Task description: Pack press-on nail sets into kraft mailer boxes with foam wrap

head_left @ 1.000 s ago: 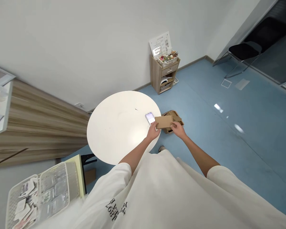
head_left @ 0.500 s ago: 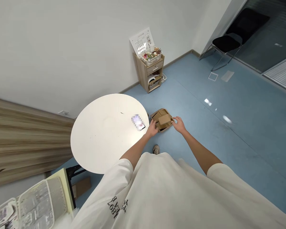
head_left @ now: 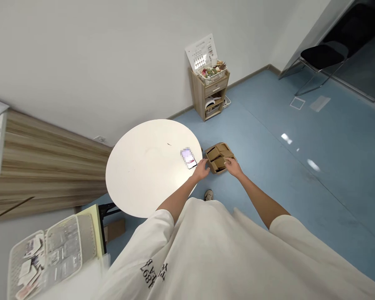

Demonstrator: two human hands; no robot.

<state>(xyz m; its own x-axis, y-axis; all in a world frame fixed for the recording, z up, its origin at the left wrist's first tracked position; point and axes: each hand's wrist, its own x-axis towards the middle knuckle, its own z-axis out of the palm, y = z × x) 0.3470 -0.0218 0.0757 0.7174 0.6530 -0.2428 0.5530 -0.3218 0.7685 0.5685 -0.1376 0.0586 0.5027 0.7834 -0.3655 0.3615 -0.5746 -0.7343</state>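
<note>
A brown cardboard box point(head_left: 208, 167) stands low on the floor, right of the round table. Several small flat brown cartons point(head_left: 222, 151) lie in it. My left hand point(head_left: 201, 170) is at the box's near left side, between it and the table edge, with fingers apart and nothing in them. My right hand point(head_left: 233, 166) reaches over the near right part of the box. Its fingers extend above the cartons and seem empty; whether they touch one I cannot tell.
The white round table point(head_left: 143, 175) carries a phone point(head_left: 189, 158), partly blurred out. A small wooden cabinet point(head_left: 198, 96) with a filled basket point(head_left: 213, 75) stands by the wall. A black chair point(head_left: 322, 57) is at far right. White baskets point(head_left: 62, 246) sit at lower left. My shoe point(head_left: 208, 194) is near the box.
The carton that was raised between my hands is no longer apart from the others in the box. My right hand has moved inward over the box. The view has turned left.
</note>
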